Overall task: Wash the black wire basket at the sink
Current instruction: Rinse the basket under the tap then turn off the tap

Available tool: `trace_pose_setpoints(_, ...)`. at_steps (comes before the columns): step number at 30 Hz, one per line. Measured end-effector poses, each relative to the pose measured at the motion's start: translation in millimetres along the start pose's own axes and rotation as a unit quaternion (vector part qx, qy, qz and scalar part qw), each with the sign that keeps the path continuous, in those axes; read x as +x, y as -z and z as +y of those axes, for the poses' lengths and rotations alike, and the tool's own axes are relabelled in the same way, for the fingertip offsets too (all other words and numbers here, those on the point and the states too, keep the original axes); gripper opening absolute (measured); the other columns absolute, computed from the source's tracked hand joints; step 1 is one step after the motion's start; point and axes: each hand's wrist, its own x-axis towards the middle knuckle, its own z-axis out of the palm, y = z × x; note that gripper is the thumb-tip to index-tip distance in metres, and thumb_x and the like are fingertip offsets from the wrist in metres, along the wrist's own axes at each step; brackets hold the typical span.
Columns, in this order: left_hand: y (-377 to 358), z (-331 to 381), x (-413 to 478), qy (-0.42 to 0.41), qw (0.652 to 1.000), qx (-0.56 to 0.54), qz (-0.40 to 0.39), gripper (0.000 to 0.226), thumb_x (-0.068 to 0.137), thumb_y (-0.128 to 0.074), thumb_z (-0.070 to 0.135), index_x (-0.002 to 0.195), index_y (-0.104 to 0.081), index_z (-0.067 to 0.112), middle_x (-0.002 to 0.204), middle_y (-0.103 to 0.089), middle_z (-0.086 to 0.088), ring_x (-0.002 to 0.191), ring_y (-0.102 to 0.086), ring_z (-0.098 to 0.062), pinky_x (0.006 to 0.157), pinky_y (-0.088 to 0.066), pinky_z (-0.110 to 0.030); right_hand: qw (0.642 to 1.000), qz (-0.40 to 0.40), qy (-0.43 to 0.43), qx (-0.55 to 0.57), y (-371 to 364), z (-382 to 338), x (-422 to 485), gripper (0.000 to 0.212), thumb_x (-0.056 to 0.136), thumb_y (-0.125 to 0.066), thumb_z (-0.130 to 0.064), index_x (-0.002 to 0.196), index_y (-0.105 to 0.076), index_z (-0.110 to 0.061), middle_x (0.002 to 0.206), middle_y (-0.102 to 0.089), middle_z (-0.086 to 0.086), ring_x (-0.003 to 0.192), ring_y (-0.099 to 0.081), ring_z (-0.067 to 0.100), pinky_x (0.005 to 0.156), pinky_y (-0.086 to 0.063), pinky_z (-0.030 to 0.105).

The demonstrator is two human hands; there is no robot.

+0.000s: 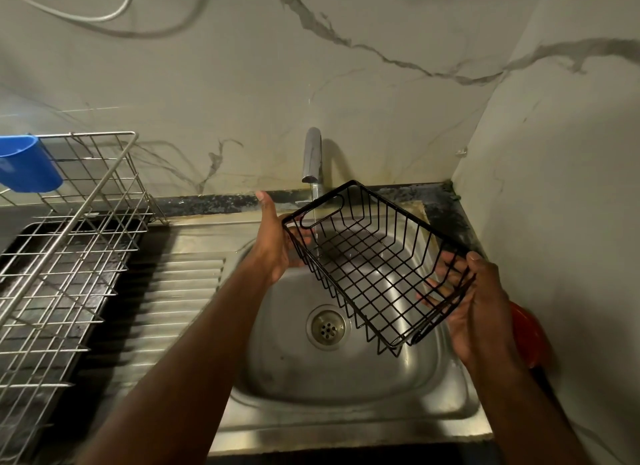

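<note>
Over a steel sink [346,388], one black wire basket [377,263] tilts under one running tap [312,156]. Two hands, left hand [277,243] and right hand [481,312], clamp fingers on its ends.

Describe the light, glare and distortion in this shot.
Head view: dim warm light; glare streaks on the sink bowl behind the basket; wide lens bends the rack and wall edges; dark shadow beside the rack; forearms slightly soft.

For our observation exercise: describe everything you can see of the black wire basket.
The basket is a rectangular grid of thin black wire with an oval handle cutout in its end wall. It looks empty. It is held tilted over the sink, the left hand at its handle end, the right hand at the opposite end. A thin stream from the tap passes through it near the handle end.
</note>
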Motion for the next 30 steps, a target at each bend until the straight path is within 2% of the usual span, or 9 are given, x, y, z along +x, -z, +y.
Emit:
trace_pose_setpoints(3,-3,3,4,0.003,1.0,-0.007,-0.012,0.112,0.076,-0.002,0.09,0.14,-0.051,0.013,0.124,-0.063,-0.024,0.119,-0.058,-0.039,0.092,-0.044,-0.064,1.0,0.003,-0.006,0.013,1,-1,1,0.027,0.097,-0.045,-0.036,0.103,-0.064,-0.017,0.107,-0.065,0.003,0.093,-0.062,0.02,0.074,-0.052,0.042)
trace_pose_setpoints(6,-8,7,5,0.005,1.0,-0.009,-0.025,0.113,0.075,0.0,0.091,0.143,-0.049,0.014,0.127,-0.062,-0.024,0.122,-0.056,-0.039,0.086,-0.044,-0.059,1.0,0.001,-0.003,0.023,3,0,3,0.031,0.097,-0.045,-0.038,0.107,-0.063,-0.015,0.108,-0.066,0.003,0.095,-0.062,0.02,0.073,-0.052,0.041)
trace_pose_setpoints(9,-13,10,8,0.008,0.999,-0.013,-0.034,0.115,0.074,0.001,0.091,0.147,-0.045,0.015,0.13,-0.06,-0.025,0.125,-0.054,-0.04,0.081,-0.047,-0.054,0.999,0.012,0.006,0.031,3,-1,3,0.026,0.097,-0.045,-0.035,0.098,-0.064,-0.017,0.102,-0.067,0.002,0.093,-0.063,0.021,0.075,-0.051,0.042)
trace_pose_setpoints(11,-16,12,10,0.007,0.999,-0.02,-0.04,0.116,0.074,0.002,0.091,0.148,-0.044,0.013,0.13,-0.059,-0.025,0.124,-0.055,-0.039,0.079,-0.049,-0.051,0.999,0.017,0.012,0.034,2,0,1,0.026,0.098,-0.044,-0.034,0.098,-0.064,-0.017,0.107,-0.068,0.004,0.097,-0.064,0.021,0.075,-0.052,0.042)
trace_pose_setpoints(15,-19,14,14,0.001,0.999,-0.024,-0.041,0.118,0.073,0.002,0.092,0.148,-0.043,0.013,0.128,-0.062,-0.024,0.121,-0.058,-0.038,0.1,-0.044,-0.06,0.999,0.017,0.011,0.048,1,2,-1,0.029,0.097,-0.045,-0.036,0.111,-0.063,-0.018,0.121,-0.066,0.005,0.108,-0.063,0.021,0.077,-0.052,0.04)
trace_pose_setpoints(21,-18,16,14,-0.001,0.999,-0.012,-0.036,0.115,0.075,0.002,0.09,0.146,-0.046,0.014,0.129,-0.061,-0.024,0.12,-0.058,-0.037,0.08,-0.052,-0.051,0.998,0.029,0.015,0.048,-2,5,-1,0.021,0.098,-0.045,-0.034,0.1,-0.063,-0.022,0.117,-0.066,0.003,0.105,-0.062,0.02,0.075,-0.051,0.038)
trace_pose_setpoints(24,-13,14,15,-0.01,0.999,-0.01,-0.032,0.113,0.077,0.003,0.088,0.143,-0.05,0.013,0.126,-0.063,-0.023,0.115,-0.06,-0.034,0.088,-0.051,-0.053,0.998,0.029,0.018,0.043,-4,6,-2,0.02,0.098,-0.046,-0.032,0.095,-0.064,-0.023,0.11,-0.068,0.002,0.099,-0.063,0.019,0.076,-0.051,0.039)
trace_pose_setpoints(27,-10,12,13,-0.013,0.999,-0.011,-0.031,0.114,0.076,0.0,0.09,0.145,-0.048,0.014,0.128,-0.062,-0.024,0.12,-0.059,-0.037,0.099,-0.045,-0.06,0.999,0.021,0.016,0.038,-5,7,-2,0.022,0.096,-0.049,-0.034,0.1,-0.068,-0.024,0.111,-0.07,0.002,0.105,-0.064,0.021,0.086,-0.051,0.045)
trace_pose_setpoints(30,-7,12,11,-0.016,1.0,-0.009,-0.016,0.115,0.074,-0.001,0.092,0.145,-0.047,0.013,0.126,-0.064,-0.023,0.119,-0.06,-0.036,0.1,-0.045,-0.06,0.999,0.016,0.016,0.049,-6,7,-4,0.021,0.096,-0.049,-0.033,0.096,-0.068,-0.025,0.114,-0.068,0.002,0.108,-0.062,0.02,0.08,-0.051,0.042)
